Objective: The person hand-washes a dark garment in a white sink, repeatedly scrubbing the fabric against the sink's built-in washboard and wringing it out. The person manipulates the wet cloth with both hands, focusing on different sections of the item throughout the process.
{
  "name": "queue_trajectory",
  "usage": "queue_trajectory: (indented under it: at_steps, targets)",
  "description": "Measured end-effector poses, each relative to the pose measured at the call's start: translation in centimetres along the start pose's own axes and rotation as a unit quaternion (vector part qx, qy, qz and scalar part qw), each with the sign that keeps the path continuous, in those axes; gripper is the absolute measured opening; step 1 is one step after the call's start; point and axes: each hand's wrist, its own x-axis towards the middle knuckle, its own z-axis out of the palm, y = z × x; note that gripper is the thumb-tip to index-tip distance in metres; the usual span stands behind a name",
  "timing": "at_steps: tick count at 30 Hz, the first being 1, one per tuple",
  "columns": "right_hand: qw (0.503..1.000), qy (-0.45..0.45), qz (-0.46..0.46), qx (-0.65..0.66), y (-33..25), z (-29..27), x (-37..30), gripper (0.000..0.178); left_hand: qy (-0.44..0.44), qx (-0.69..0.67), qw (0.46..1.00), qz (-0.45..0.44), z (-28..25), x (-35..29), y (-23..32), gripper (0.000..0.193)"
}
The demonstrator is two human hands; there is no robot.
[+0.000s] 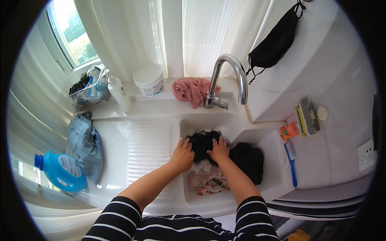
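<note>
In the white sink basin [189, 197] lies a wet, bunched black garment [203, 142]. My left hand [183, 154] rests at its left edge, fingers apart and pointing away from me. From the right, my right hand [219, 149] lies against the same cloth, its fingers spread and thumb toward the middle. Neither hand shows fingers wrapped round the cloth, though the contact underneath is hidden. Below the hands, a pink floral cloth [207, 180] sits in the basin with whitish suds over its upper part. A second black garment [247, 164] is heaped on the right side of the sink.
A chrome faucet [243, 86] arches over the basin. Left are a ribbed washboard [148, 144], blue jeans [86, 140] and a blue detergent jug [64, 170]. Along the back stand a pump bottle [118, 94], white tub [148, 80] and pink towel [191, 90]. A blue brush [291, 164] lies right.
</note>
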Motion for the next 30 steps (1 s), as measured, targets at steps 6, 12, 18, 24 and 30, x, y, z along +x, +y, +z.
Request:
queue_trajectory:
  at_steps: [6,12,18,24,30]
  targets:
    - [0.961,-0.160,-0.166,-0.151,-3.6,3.8,0.7,0.073,-0.006,0.014,1.000,0.013,0.1,-0.2,-0.3,0.056]
    - [0.996,-0.028,-0.026,-0.081,-3.3,6.2,1.7,0.066,-0.014,0.024,1.000,0.002,0.0,0.1,-0.2,0.055]
    - [0.947,-0.211,-0.242,0.006,-1.9,1.6,1.1,0.059,0.011,0.038,0.999,0.006,1.0,0.4,-0.2,0.058]
    - [0.862,-0.274,-0.126,0.406,2.2,-4.6,5.1,0.050,0.012,0.026,1.000,-0.008,0.5,0.2,-0.1,0.062]
    - [0.986,-0.046,-0.129,-0.093,0.2,-2.8,3.2,0.091,0.033,0.002,0.999,-0.010,0.8,0.2,-0.3,0.063]
